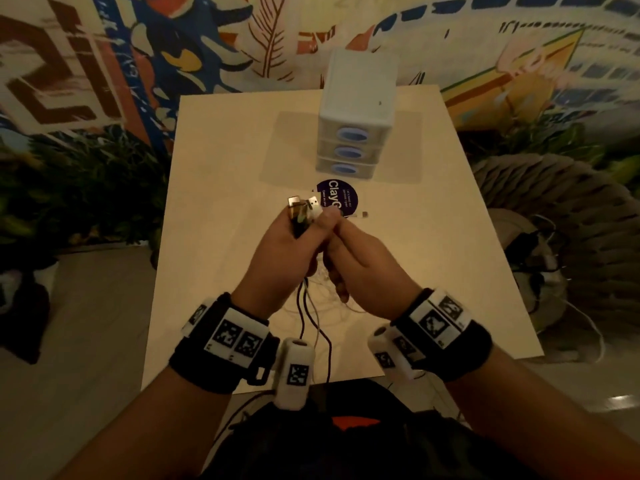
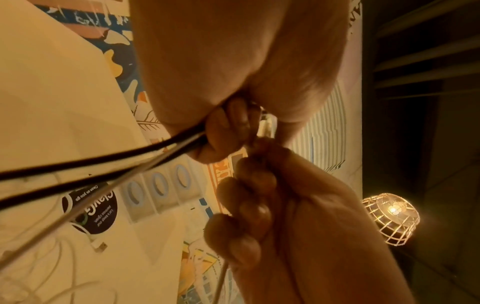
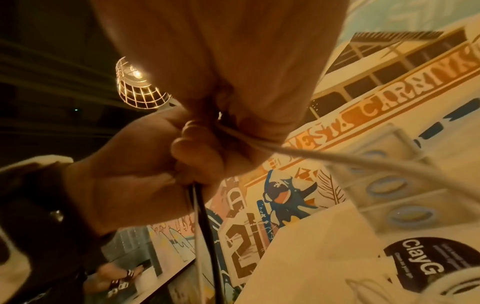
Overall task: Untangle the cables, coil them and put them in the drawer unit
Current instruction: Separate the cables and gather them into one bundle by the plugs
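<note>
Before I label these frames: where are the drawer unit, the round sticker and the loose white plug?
drawer unit (image 1: 356, 95), head view, its top.
round sticker (image 1: 337, 195), head view, its dark face.
loose white plug (image 2: 100, 246), left wrist view, plug body.

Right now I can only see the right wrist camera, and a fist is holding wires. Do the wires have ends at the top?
Observer: Yes. In the head view, a bunch of plugs sticks up out of the left hand. That hand and the right hand grip the cables.
Operator: Are more wires under the hands?
Observer: Yes. Thin white cables lie loose on the table below both hands.
Operator: Is any end lying loose?
Observer: One is. The left wrist view shows a white plug lying flat on the table by the round sticker.
</note>
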`<state>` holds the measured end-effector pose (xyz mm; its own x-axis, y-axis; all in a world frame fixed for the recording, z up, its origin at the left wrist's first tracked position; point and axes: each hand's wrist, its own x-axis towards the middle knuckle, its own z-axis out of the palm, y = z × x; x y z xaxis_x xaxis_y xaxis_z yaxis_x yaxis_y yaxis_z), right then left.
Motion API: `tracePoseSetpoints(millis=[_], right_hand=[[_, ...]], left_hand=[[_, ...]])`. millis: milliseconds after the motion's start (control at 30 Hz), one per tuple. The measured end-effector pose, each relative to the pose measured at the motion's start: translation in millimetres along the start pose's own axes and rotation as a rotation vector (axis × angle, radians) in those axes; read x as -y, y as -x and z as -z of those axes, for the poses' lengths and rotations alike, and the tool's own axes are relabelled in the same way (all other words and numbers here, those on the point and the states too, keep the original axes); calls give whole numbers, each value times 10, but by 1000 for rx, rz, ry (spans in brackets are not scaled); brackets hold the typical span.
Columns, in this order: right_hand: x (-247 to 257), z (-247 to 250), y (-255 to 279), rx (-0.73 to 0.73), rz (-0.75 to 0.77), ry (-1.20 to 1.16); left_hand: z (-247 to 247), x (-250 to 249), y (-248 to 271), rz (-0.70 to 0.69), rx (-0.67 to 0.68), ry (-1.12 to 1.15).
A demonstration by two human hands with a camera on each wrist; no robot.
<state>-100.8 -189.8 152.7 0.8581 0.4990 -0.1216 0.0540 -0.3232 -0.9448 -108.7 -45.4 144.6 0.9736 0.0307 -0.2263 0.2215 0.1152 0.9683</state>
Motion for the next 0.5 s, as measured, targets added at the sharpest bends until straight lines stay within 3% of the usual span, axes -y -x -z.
tracePoseSetpoints(millis=[100, 267, 400, 500], right_hand=[[-86, 1, -5, -1, 31, 58], [-465, 168, 163, 179, -4, 281], [-883, 394, 423, 122, -126, 225], [-1172, 413, 609, 101, -262, 96]], left_hand=[[4, 39, -9, 5, -95, 0], [169, 66, -90, -39, -249, 198], [281, 83, -86, -24, -372, 237], [317, 86, -74, -22, -319, 355]])
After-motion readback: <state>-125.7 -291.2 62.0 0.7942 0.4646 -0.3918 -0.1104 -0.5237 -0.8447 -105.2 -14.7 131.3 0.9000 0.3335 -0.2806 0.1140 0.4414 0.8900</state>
